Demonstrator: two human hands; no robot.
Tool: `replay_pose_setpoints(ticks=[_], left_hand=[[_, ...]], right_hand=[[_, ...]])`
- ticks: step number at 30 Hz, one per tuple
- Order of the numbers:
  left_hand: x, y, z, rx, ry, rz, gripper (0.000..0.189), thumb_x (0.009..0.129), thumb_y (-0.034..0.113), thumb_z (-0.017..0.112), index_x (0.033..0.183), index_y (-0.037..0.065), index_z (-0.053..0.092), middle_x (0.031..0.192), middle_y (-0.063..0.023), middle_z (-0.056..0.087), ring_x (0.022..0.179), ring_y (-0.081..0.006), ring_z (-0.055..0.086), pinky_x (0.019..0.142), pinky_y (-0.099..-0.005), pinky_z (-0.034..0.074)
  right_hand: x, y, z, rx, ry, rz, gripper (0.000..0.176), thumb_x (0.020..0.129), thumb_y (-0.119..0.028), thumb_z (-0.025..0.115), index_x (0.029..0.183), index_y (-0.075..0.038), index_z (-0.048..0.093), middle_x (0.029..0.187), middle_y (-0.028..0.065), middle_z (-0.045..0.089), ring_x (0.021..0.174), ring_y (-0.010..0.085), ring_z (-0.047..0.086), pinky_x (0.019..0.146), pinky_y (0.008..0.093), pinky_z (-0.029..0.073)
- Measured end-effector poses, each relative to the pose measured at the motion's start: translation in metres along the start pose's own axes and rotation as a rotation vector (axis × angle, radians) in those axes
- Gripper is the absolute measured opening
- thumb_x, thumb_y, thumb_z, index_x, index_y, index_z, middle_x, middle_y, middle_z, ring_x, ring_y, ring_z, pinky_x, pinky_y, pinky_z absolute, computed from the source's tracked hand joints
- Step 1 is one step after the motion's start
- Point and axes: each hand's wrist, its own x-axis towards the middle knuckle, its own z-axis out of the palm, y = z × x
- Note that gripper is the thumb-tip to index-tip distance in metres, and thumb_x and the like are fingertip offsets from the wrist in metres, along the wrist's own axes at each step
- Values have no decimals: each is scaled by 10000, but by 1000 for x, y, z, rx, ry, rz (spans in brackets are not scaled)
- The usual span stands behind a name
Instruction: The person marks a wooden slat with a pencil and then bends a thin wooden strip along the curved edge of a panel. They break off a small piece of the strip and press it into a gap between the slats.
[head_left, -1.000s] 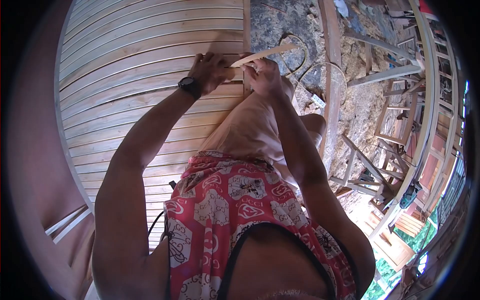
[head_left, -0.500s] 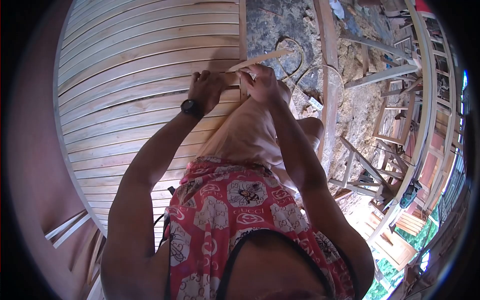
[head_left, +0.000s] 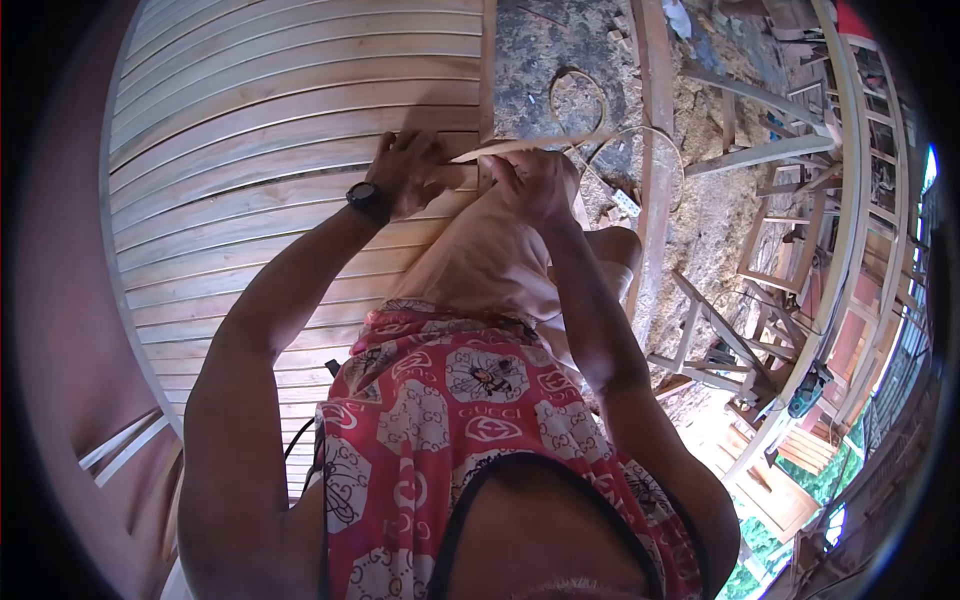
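Note:
A thin, pale wooden strip slants across the edge of a floor of long wooden slats. Pinched round the strip is my right hand, above my knee. My left hand, with a dark watch on its wrist, rests on the slats by the strip's left end, fingers and thumb apart. Between the two hands shows a short piece of wood at the slats' edge. What lies beneath my left palm is hidden.
Past the edge beam, a looped cable and a white power strip lie on dusty ground. Wooden trestles and frames stand farther right. A green power tool sits on a long beam.
My left hand has shifted slightly left and its fingers have spread. My right hand has lowered a little, and the strip now lies at a flatter angle.

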Motion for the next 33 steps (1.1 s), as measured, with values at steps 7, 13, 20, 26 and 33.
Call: replay_pose_setpoints(ticks=[7,13,20,26,33], left_hand=[[-2,-7,13,-93,105,-7,466,821,324,805,1263,251,678,1342,-58,549,1284,-329,509,1070,-566,374],[-2,-4,7,-69,82,18,477,847,377,795,1247,157,658,1341,-55,553,1306,-290,503,1050,-540,387],[-2,-7,9,-50,93,44,480,848,395,798,1243,158,664,1311,-50,559,1271,-279,512,1041,-516,387],[-1,-9,7,-79,99,89,499,834,392,807,1241,144,662,1270,-51,558,1212,-274,512,1043,-483,379],[-1,-9,6,-67,90,96,484,840,355,799,1234,112,658,1256,-50,566,1187,-283,528,1066,-468,373]], right_hand=[[-22,34,40,70,105,1,102,921,-136,793,992,-67,767,798,114,727,696,277,710,641,392,550],[-18,27,38,67,129,-68,88,947,-84,747,1032,-69,762,796,101,715,682,249,691,622,383,522],[-13,18,33,95,108,-79,96,953,-80,741,1046,-92,763,777,88,702,660,240,671,613,384,502],[-26,49,47,-90,151,-251,334,877,-95,842,1154,-131,658,880,79,719,703,269,673,652,405,529],[-31,77,63,-267,231,-352,496,864,-95,857,1262,-121,562,974,77,714,813,296,672,695,412,537]])
